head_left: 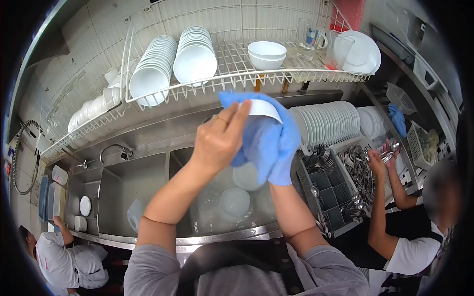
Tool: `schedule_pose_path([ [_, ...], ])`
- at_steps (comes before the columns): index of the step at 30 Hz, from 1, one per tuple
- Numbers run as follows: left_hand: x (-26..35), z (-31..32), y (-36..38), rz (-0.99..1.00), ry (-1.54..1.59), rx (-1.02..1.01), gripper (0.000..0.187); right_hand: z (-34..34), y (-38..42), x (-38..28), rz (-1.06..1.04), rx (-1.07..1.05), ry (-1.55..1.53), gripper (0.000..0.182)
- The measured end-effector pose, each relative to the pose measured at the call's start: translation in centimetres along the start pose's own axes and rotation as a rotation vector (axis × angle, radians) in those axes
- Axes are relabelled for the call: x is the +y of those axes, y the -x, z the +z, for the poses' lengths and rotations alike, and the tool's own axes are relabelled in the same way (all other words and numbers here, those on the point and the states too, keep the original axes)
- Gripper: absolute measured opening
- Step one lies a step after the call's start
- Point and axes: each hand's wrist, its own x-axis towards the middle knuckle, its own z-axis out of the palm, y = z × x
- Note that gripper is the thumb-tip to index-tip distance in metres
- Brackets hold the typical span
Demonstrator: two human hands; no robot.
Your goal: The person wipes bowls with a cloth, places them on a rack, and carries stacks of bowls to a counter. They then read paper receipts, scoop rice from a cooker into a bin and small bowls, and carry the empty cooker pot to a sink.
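Above the sink, a white bowl [265, 109] is tilted within the folds of a blue cloth [269, 145]. My left hand [217, 140] is closed, its fingers pinching the bowl's rim from the left. The cloth drapes over my right hand, so its fingers are hidden; only my right wrist [282, 192] shows below. That hand holds the cloth around the bowl's right side. Under my arms, white bowls [234, 202] lie in water in the sink basin [205, 217].
A wire rack [232, 74] carries stacked bowls [195, 64], glasses and plates. Upright plates [328, 123] stand right of the sink, beside a grey cutlery tray [335, 197]. A co-worker's hands [382, 158] hold spoons at right. Another person [74, 256] works at far left.
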Motion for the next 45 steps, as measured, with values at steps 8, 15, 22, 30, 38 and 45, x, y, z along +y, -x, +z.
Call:
schedule_pose_path([
  [8, -7.6, 6.7, -13.2, -0.154, 0.22, 0.085, 0.025, -2.6, 4.8, -3.7, 0.635, -0.29, -0.555, 0.012],
  [15, -11.8, 15.6, -18.6, -0.627, 0.147, -0.567, 0.028, -5.3, 6.9, -3.0, 0.102, -0.544, -0.038, 0.02],
  [22, -16.4, 4.1, -15.2, -0.345, 0.013, -0.639, 0.042, -9.8, 7.1, 0.0, 0.253, -0.54, -0.305, 0.037],
  [30, -18.4, -0.6, -7.1, -0.065, -0.041, -0.483, 0.021, -6.7, 7.3, 1.3, 0.627, -0.494, -0.686, 0.05],
  [38, -18.0, 0.7, -7.7, -0.272, -0.232, -0.384, 0.018, -4.6, 6.5, 1.8, 0.63, -0.698, -0.445, 0.059],
  [45, -16.1, -1.8, -8.9, -0.269, -0.141, -0.22, 0.016, -4.5, 1.3, -0.1, 0.111, -0.469, -0.173, 0.047],
])
